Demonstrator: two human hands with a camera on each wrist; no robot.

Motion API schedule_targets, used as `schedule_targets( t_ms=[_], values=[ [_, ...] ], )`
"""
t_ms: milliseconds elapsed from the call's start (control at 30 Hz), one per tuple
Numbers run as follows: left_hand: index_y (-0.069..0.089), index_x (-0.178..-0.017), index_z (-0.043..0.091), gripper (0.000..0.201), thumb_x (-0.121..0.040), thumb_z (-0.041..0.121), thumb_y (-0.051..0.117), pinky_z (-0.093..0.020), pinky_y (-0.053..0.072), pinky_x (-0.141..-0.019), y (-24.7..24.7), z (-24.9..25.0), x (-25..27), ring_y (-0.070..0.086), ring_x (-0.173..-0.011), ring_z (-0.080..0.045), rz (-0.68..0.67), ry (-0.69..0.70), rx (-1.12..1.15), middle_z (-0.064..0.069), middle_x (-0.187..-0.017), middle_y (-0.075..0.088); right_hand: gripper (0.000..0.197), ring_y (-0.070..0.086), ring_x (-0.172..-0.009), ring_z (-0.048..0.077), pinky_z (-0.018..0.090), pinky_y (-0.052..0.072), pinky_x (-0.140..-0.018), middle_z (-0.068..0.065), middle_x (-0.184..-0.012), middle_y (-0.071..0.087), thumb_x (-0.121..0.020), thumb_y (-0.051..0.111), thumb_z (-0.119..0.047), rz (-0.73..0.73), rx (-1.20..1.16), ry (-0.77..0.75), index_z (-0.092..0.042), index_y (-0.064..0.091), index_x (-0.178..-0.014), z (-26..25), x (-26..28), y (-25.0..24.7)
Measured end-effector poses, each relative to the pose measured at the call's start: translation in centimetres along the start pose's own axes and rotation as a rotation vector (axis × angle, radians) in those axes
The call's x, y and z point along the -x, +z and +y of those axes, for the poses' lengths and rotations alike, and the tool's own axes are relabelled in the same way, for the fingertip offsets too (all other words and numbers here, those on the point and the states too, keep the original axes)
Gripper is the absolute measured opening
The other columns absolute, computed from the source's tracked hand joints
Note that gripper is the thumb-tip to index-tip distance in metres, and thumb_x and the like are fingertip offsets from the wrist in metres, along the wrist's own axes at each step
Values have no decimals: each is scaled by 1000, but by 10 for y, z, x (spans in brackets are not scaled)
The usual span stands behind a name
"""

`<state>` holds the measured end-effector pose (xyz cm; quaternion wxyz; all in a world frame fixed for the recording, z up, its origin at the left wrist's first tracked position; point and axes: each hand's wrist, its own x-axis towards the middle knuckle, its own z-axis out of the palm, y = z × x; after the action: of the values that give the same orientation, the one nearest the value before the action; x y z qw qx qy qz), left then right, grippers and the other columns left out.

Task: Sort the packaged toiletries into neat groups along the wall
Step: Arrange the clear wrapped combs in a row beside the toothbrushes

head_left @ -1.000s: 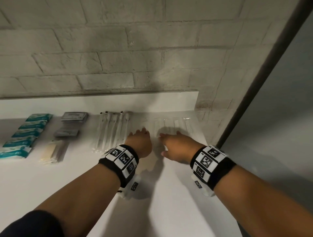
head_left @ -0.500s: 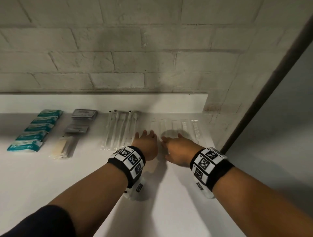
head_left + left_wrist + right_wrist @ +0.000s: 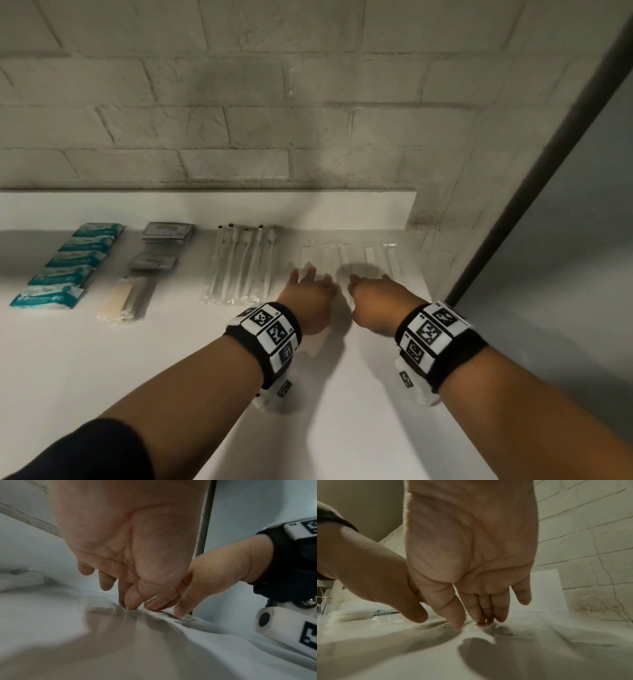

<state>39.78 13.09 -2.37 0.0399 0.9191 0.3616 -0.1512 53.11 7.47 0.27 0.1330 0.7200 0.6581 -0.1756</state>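
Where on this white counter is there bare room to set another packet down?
The white counter lies bare in front of the teal packets and clear-wrapped toothbrushes, left of the left hand. The strip along the wall is crowded; both hands press on the clear-wrapped combs.

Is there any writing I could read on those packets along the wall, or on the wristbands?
None can be read.
Teal packets: white print, too blurred.
Grey sachets: a pale label, too small.
Wristband tags: black-and-white square code patterns; the tiny characters beside them are illegible.
Clear comb packets: no print visible.
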Motion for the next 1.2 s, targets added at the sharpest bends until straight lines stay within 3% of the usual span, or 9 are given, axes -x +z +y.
schedule_targets(
  t_ms=[133,333,667,900,1000,1200],
  values=[
    [23,-151,15,66,-87,8,38,-56,0,-117,-2,4,0,2,-148,-36,30,-4,6,-5,-159,18,59,30,-141,24,46,16,-118,6,-160,17,-90,42,-13,10,-8,17,-11,31,-147,6,0,2],
    [17,-153,18,70,-86,7,39,-54,-1,-118,-10,25,-6,-2,-148,-34,10,88,27,-4,-161,12,51,42,-132,28,48,19,-115,9,-154,30,-89,40,-9,-64,30,186,-11,42,-140,18,2,4],
    [26,-150,21,68,-85,9,40,-55,-3,-117,-9,28,-10,-1,-148,-35,2,96,-2,-2,-159,19,61,31,-140,26,48,17,-118,8,-160,13,-91,42,-12,-33,-38,164,-8,24,-150,29,3,10],
    [17,-153,23,70,-87,9,38,-53,-5,-118,-17,53,-19,-4,-148,-34,-16,165,-3,-1,-161,13,65,46,-130,32,43,37,-108,11,-156,27,-91,41,-15,-70,-113,356,-6,19,-151,49,6,13],
    [22,-151,22,65,-88,12,38,-54,-4,-118,-15,59,-24,-3,-148,-35,-35,143,-27,0,-160,17,68,44,-132,31,41,34,-111,9,-155,29,-91,42,-13,-57,-123,360,-6,13,-152,50,4,16],
    [18,-152,23,68,-88,13,39,-54,-6,-117,-14,62,-27,-4,-148,-34,-53,133,-53,0,-161,12,64,36,-137,30,42,29,-114,9,-160,15,-93,40,-11,-33,-118,300,-6,16,-152,53,5,18]
  ],
)
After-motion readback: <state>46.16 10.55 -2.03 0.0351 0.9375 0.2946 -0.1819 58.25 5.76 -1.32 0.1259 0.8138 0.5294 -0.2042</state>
